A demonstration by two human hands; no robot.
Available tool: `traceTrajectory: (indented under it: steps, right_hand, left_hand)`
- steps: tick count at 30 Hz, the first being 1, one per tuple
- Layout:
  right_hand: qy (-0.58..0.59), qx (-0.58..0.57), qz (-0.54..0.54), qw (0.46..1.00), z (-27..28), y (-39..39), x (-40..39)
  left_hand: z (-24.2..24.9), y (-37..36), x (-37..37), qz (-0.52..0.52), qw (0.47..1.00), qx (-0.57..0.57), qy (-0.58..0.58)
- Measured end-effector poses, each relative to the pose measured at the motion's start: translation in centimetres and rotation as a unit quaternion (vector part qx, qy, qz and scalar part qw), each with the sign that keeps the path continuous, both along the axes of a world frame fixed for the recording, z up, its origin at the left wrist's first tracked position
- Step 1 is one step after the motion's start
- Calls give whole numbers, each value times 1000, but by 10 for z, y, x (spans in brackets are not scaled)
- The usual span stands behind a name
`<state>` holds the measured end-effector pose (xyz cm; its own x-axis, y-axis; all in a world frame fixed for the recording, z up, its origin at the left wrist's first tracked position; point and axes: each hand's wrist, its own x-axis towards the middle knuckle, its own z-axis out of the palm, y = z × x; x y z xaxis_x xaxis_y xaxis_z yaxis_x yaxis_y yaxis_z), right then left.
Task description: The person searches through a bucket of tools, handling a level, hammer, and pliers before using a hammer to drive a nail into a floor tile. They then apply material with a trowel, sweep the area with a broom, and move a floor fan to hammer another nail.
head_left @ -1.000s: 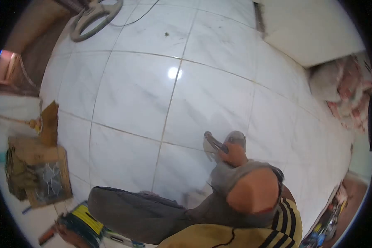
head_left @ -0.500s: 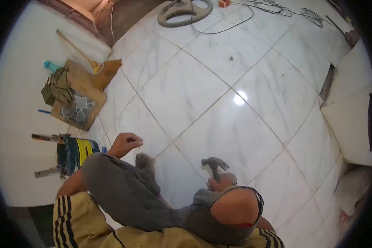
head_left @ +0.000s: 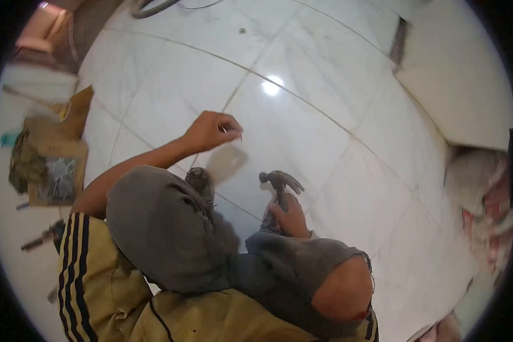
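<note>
My left hand (head_left: 214, 131) is held above the white tiled floor (head_left: 325, 165), its fingers pinched together. Something thin and tiny shows at the fingertips, too small to name. My right hand (head_left: 290, 216) is wrapped round the handle of a claw hammer (head_left: 279, 181), beside my right knee. The hammer's head points away from me, with the claw to the right. Below my left hand a foot (head_left: 198, 179) rests on the tiles.
At the left stand a cardboard box (head_left: 54, 137) with a dark green cloth (head_left: 27, 159) on it and tools. A round dark ring (head_left: 154, 8) lies at the top edge. A white panel (head_left: 456, 74) stands at the right, with red and white cloth (head_left: 493, 228) below it.
The view has turned and shifted to the right. My left hand has reached forward and right, over the floor. The hammer, still in my right hand, has come further into view.
</note>
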<state>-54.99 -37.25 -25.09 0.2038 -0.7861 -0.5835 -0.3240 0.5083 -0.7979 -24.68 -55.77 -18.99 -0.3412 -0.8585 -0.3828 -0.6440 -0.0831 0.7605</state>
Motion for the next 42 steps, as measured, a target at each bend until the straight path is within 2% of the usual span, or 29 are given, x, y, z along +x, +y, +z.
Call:
traceTrajectory:
  steps: [2,5,6,8,9,10,12,13,17,19,23,28,37,40,42]
  right_hand:
    - [38,-35,-19,998,1,-5,1]
    - [92,-45,-8,995,32,-15,-20]
    - [120,-40,-4,992,48,-20,-27]
    - [30,-38,-20,999,106,-41,-36]
    - [-37,-49,-92,994,126,-49,-38]
    - [-71,-40,-101,992,127,-52,-41]
    - [-2,73,-47,996,109,-51,-57]
    - [26,42,-72,996,92,-48,-52]
    - [103,113,-86,984,70,-86,-9]
    - [78,73,-60,992,46,-103,11]
    - [66,-4,-35,997,37,-137,27]
    - [62,-25,-21,998,27,-150,41]
    - [89,-73,33,993,9,-168,52]
    - [107,-72,35,991,2,-168,53]
    - [124,-83,43,988,-7,-171,53]
  left_hand:
    - [-53,-31,-1,14,999,-37,8]
    - [-105,-62,-11,23,995,-93,27]
    - [-128,-72,-12,10,987,-156,25]
    - [-169,-80,-10,3,960,-280,19]
    - [-156,-76,-17,32,969,-240,-44]
    - [-159,-71,-16,32,970,-239,-28]
    - [-158,-73,-4,40,966,-254,3]
    - [-161,-74,2,39,960,-276,17]
    - [-168,-68,12,36,941,-335,24]
    - [-161,-63,11,27,938,-342,53]
    - [-168,-64,7,6,934,-357,15]
    - [-169,-65,5,2,909,-416,23]
    - [-169,-73,-5,35,915,-399,-34]
    - [-173,-74,-7,43,902,-428,-32]
    - [-171,-74,-8,34,914,-402,-41]
